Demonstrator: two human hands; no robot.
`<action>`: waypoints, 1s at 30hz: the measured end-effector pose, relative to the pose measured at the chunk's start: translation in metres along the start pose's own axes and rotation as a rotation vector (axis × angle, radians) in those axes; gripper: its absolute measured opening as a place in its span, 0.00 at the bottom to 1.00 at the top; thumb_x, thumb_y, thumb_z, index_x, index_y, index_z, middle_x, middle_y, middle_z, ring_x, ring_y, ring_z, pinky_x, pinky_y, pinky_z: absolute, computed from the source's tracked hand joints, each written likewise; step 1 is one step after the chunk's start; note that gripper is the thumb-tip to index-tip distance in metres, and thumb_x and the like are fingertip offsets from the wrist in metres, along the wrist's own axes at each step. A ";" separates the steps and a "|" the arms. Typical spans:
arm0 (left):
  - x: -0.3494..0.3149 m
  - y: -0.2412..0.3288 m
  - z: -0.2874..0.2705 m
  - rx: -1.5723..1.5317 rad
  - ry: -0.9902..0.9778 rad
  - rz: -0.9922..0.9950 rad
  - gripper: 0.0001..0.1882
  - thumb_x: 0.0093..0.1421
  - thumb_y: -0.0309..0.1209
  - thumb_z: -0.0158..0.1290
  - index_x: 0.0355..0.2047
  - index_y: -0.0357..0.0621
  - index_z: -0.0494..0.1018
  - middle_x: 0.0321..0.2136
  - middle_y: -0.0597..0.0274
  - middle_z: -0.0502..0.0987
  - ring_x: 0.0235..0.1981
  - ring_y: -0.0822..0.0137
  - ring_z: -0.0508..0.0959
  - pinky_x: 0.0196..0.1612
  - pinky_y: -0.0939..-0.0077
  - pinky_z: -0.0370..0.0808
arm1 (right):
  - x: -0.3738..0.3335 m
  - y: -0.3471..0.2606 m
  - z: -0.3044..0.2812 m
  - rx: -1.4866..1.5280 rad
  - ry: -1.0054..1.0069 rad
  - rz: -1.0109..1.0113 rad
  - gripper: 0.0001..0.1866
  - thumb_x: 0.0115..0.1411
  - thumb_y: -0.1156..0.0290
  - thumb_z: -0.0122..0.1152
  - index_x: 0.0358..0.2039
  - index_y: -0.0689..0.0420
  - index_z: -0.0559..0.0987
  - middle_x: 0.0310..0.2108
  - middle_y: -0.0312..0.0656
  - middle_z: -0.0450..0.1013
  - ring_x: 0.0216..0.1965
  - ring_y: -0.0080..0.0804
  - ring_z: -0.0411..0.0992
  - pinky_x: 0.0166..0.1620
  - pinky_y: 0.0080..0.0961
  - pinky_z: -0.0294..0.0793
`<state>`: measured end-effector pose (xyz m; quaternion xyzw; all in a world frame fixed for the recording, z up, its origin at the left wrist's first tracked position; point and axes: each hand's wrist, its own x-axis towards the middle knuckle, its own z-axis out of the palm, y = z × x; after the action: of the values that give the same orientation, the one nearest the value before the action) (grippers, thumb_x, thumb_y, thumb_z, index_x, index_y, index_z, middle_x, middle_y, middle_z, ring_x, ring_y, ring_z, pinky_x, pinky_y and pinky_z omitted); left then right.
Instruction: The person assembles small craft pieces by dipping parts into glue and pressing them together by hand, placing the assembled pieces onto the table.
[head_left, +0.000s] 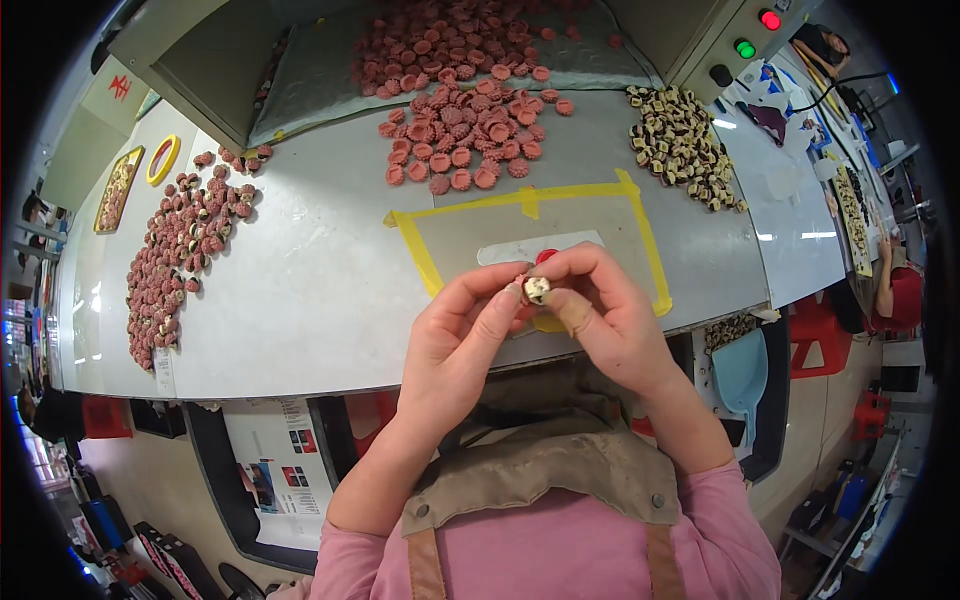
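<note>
My left hand (452,338) and my right hand (612,312) meet over the near edge of the table. Between their fingertips is a small cream piece with dark patches (537,290), pinched by my right thumb and fingers. A pink scalloped cap, mostly hidden by the fingers, is pinched in my left hand against the piece. Just beyond my fingers lie a red round button-like thing (547,257) and a white strip (510,248), inside a yellow tape outline (530,200) on the table.
A heap of pink caps (460,135) spreads from under a grey machine housing (200,60). Cream-and-dark pieces (680,150) are piled at the right, pink-and-dark assembled pieces (170,265) at the left. A light-blue dustpan (740,372) is below the table's right end. Another person's red sleeve (900,295) shows far right.
</note>
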<state>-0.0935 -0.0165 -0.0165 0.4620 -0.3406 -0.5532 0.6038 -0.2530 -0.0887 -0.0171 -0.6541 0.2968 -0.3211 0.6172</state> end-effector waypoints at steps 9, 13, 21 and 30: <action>-0.005 -0.016 0.002 0.210 0.030 0.254 0.13 0.64 0.21 0.48 0.50 0.33 0.68 0.42 0.57 0.74 0.43 0.71 0.76 0.48 0.78 0.74 | 0.001 0.012 0.007 -0.528 0.147 -0.496 0.10 0.60 0.71 0.59 0.41 0.59 0.72 0.39 0.43 0.71 0.39 0.37 0.70 0.44 0.29 0.71; -0.005 -0.008 -0.002 0.110 -0.081 0.122 0.20 0.63 0.22 0.49 0.56 0.36 0.63 0.42 0.56 0.74 0.42 0.71 0.76 0.46 0.79 0.74 | 0.001 0.002 0.005 -0.425 0.115 -0.450 0.14 0.58 0.67 0.62 0.42 0.58 0.73 0.39 0.43 0.71 0.43 0.39 0.69 0.46 0.30 0.70; -0.002 -0.021 0.008 0.237 -0.044 0.277 0.28 0.57 0.23 0.56 0.58 0.37 0.61 0.37 0.56 0.75 0.39 0.71 0.77 0.42 0.79 0.75 | 0.002 0.015 -0.004 -0.518 -0.012 -0.493 0.15 0.52 0.72 0.64 0.40 0.57 0.72 0.39 0.41 0.70 0.42 0.40 0.68 0.47 0.33 0.69; 0.001 -0.001 -0.004 0.384 -0.028 0.223 0.24 0.54 0.22 0.57 0.52 0.40 0.67 0.34 0.61 0.76 0.35 0.70 0.77 0.39 0.78 0.74 | 0.000 0.016 -0.001 -0.598 0.040 -0.630 0.17 0.48 0.76 0.65 0.40 0.57 0.73 0.39 0.42 0.71 0.41 0.43 0.69 0.48 0.35 0.69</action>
<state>-0.0902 -0.0170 -0.0188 0.5204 -0.4969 -0.4143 0.5574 -0.2536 -0.0908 -0.0325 -0.8562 0.1746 -0.4066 0.2666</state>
